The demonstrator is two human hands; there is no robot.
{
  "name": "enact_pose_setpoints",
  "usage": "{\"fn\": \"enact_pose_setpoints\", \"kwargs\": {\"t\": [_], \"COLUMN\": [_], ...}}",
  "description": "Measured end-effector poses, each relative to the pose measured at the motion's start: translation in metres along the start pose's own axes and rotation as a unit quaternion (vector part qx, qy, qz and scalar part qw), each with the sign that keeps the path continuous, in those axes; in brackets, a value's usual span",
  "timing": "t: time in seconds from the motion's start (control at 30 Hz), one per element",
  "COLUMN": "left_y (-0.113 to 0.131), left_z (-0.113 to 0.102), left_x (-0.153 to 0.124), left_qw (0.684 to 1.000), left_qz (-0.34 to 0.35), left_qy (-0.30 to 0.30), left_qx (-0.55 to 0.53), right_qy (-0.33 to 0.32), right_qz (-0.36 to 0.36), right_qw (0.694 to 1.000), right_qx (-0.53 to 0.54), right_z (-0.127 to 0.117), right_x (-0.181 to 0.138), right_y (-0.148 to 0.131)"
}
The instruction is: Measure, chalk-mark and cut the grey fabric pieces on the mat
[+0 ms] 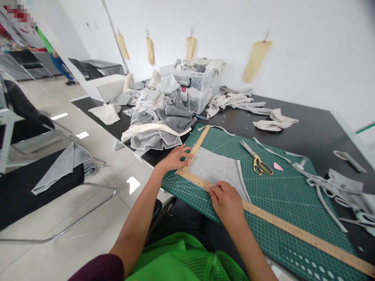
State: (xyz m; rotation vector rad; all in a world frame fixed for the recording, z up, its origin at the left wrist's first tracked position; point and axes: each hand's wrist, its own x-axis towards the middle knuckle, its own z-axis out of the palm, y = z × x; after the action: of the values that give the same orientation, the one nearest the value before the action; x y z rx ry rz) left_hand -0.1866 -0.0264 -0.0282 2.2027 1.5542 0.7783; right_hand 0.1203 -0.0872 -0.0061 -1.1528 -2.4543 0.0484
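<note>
The person's right hand [227, 203] lies flat near the front edge of the green gridded cutting mat [281, 195]. Its fingers are stretched out and close on nothing; they press down where the long arm of the L-shaped wooden ruler [293, 230] meets the near edge of the grey felt-like fabric rectangle [216, 169]. That fabric sits inside the ruler's angle, at the mat's front left corner.

A little further in, the left hand [175, 158] is also open and flat, with its fingertips on the ruler's short arm by the fabric's left edge.

Beyond the fabric, towards the middle of the mat, lie gold-handled scissors [258, 160] with their blades shut, and a small pink chalk piece [277, 166] just beside them. Pale fabric strips [325, 187] trail off the mat's right side onto the black table [316, 128].

Past the mat's far left corner is a heap of grey and cream cloth [158, 121], and behind it, near the table's far edge, a clear plastic bin [202, 91] filled with more cloth.
</note>
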Motion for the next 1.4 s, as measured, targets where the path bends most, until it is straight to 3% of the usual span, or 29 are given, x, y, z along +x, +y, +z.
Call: {"fn": "enact_pose_setpoints", "kwargs": {"t": [0.73,1.4], "left_y": [0.0029,0.0071], "left_z": [-0.0047,-0.0075], "left_x": [0.0007,0.0008], "left_qw": [1.0,0.999], "left_qz": [-0.007,-0.013], "left_qy": [-0.017,-0.029], "left_qx": [0.016,0.017], "right_qy": [0.024,0.008], "right_qz": [-0.017,-0.017], "right_qw": [0.999,0.995], "right_qx": [0.041,0.094], "right_z": [0.0066,0.0073], "right_x": [-0.0026,-0.0056], "right_y": [0.0066,0.0055]}}
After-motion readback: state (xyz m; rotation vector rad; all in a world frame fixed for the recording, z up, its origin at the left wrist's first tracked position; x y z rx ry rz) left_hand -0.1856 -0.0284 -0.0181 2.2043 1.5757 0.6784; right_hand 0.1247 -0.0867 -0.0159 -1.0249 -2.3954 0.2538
